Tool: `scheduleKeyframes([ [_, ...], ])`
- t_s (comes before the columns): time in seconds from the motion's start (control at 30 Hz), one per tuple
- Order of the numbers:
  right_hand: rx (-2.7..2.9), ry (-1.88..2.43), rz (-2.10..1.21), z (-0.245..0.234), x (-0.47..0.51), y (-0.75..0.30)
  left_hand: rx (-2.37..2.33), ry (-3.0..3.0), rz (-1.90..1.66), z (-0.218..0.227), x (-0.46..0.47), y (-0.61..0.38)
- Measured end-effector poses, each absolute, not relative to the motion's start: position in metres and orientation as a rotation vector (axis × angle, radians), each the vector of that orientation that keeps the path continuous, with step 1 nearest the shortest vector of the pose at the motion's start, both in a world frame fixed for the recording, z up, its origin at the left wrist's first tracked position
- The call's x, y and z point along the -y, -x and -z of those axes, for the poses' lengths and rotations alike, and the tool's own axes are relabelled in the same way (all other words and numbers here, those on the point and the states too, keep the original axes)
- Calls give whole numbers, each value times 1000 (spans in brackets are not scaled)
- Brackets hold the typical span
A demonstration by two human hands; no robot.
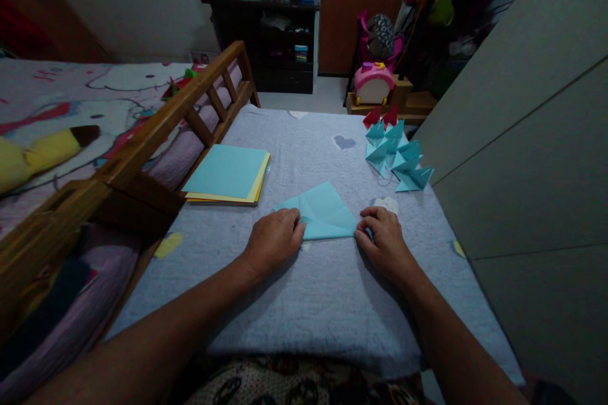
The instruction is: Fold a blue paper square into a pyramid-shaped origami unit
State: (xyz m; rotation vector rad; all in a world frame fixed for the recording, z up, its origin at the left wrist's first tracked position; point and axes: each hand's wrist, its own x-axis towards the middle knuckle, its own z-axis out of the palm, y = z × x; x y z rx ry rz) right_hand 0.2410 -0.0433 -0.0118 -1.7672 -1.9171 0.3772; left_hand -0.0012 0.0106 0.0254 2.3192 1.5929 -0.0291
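Observation:
A partly folded sheet of light blue origami paper (pixel 327 212) lies on the cloth-covered surface in front of me, one corner pointing away. Its near edge is a straight fold, and creases run across the upper layer. My left hand (pixel 278 234) has its fingers closed on the left end of the sheet, covering that part. At the right corner, the thumb and fingertips of my right hand (pixel 382 237) pinch the paper. Left of the sheet rests a stack of square paper (pixel 228 171), blue on top with yellow edges below.
Several folded blue paper pieces (pixel 396 152) and red ones (pixel 380 117) sit at the far right. A wooden rail (pixel 142 133) borders the left side, with a bed (pixel 118 101) beyond. A pale cabinet (pixel 532 158) flanks the right; a dark shelf (pixel 263 38) stands behind.

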Motion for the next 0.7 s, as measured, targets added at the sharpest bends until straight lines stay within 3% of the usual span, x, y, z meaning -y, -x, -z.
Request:
scheduleKeyframes([
  [0.7, 1881, 1766, -415, 12, 43, -242, -1632, -2283, 22, -23, -9, 0],
])
